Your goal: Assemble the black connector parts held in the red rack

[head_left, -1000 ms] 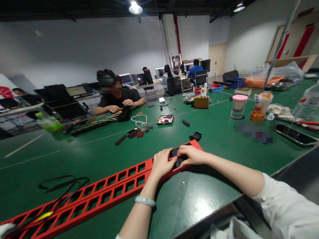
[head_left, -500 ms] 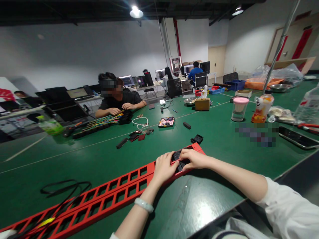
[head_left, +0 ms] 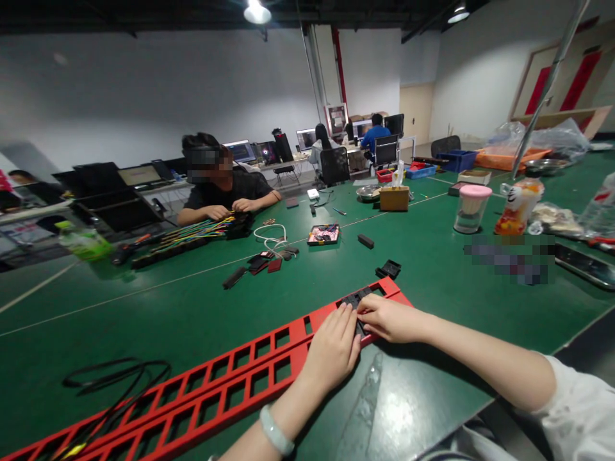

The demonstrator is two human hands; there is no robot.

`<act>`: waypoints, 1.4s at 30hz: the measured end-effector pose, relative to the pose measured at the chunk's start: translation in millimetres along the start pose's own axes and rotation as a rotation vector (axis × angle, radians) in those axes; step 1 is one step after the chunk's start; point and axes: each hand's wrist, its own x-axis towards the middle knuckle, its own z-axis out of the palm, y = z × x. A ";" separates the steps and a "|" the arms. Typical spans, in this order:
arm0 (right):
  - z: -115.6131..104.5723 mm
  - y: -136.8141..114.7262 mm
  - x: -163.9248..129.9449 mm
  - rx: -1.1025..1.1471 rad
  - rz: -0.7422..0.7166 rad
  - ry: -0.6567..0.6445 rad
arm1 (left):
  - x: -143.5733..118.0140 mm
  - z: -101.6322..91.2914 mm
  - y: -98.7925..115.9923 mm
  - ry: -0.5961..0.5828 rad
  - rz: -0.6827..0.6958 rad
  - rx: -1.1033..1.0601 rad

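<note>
One red frame (head_left: 230, 384) lies across the near bench (head_left: 192, 307). Two hands work on it, a left hand (head_left: 331, 349) and a right hand (head_left: 389, 317). One bracelet (head_left: 275, 430) sits on the left wrist. Far right stand one cup (head_left: 471, 208), one bottle (head_left: 519, 206) and one phone (head_left: 583, 266). One cardboard box (head_left: 394, 197) stands mid-bench. Three other people are visible: one across the bench (head_left: 218, 182) and two far off at monitors.

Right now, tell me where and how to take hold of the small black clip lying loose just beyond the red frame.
Pinch the black clip across its two long sides from above. It lies flat on the green table, apart from the red frame, with bare table all around, so probably nothing blocks a top-down pinch.
</note>
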 end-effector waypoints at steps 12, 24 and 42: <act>-5.9 12.5 1.7 -0.053 -0.057 0.040 | -8.9 -3.0 7.6 0.002 0.070 0.037; -27.2 132.3 -15.2 -0.245 0.254 0.006 | -13.3 4.1 6.3 -0.041 0.165 0.001; -16.2 123.6 -17.2 -0.230 0.249 0.170 | -14.3 5.7 6.8 -0.073 0.168 -0.036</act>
